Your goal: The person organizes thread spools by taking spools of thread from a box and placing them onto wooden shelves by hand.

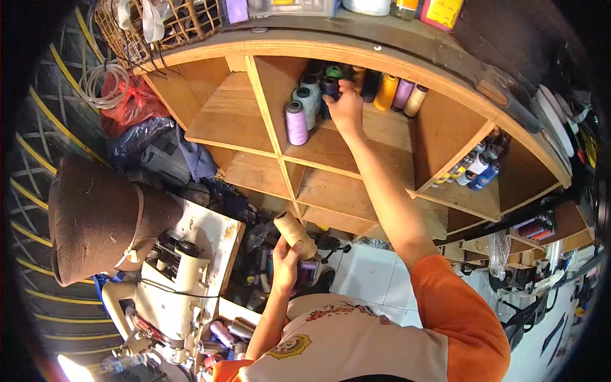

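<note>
My left hand is wrapped round a tan thread spool, held tilted in front of the shelf. My right arm stretches up into an upper compartment of the wooden shelf. There my right hand has its fingers closed at a dark blue thread spool, which still stands among the others. To its left are a lilac spool and pale grey-green spools. On its right stand a yellow spool, a purple spool and a cream spool.
Small bottles fill part of a right-hand compartment. A wicker basket sits on the shelf top. At lower left is a sewing machine on a white table, beside a large brown fabric-covered form. More spools lie below.
</note>
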Action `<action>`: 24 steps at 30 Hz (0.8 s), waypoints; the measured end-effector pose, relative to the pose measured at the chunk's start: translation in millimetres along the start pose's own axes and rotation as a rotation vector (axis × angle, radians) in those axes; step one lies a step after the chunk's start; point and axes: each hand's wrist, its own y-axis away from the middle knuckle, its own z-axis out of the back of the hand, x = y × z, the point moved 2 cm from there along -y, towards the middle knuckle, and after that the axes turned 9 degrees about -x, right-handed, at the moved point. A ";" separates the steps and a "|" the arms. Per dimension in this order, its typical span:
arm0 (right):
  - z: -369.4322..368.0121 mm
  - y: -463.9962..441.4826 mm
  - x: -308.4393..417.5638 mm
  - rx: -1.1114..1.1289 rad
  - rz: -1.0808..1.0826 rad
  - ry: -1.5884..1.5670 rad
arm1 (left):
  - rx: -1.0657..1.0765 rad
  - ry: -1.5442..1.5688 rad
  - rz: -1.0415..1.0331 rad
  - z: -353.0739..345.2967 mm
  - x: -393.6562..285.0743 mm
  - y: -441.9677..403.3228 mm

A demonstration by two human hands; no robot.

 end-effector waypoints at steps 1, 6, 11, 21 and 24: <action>-0.5 3.0 -1.7 -0.026 -0.003 -0.021 | -0.004 0.005 0.002 0.4 0.5 -0.2; -2.6 19.5 -21.3 -0.101 0.074 0.062 | 0.005 -0.042 0.001 -5.7 -1.7 -2.7; 53.0 54.7 -6.4 0.273 -0.254 -0.157 | -0.031 -0.249 -0.153 -20.9 -14.3 -28.2; 159.2 141.6 72.1 0.494 0.126 -0.247 | -0.112 -0.245 -0.446 -91.9 -55.0 -72.8; 152.3 143.6 65.4 0.329 0.120 -0.098 | -0.087 -0.326 -0.478 -106.9 -58.4 -78.9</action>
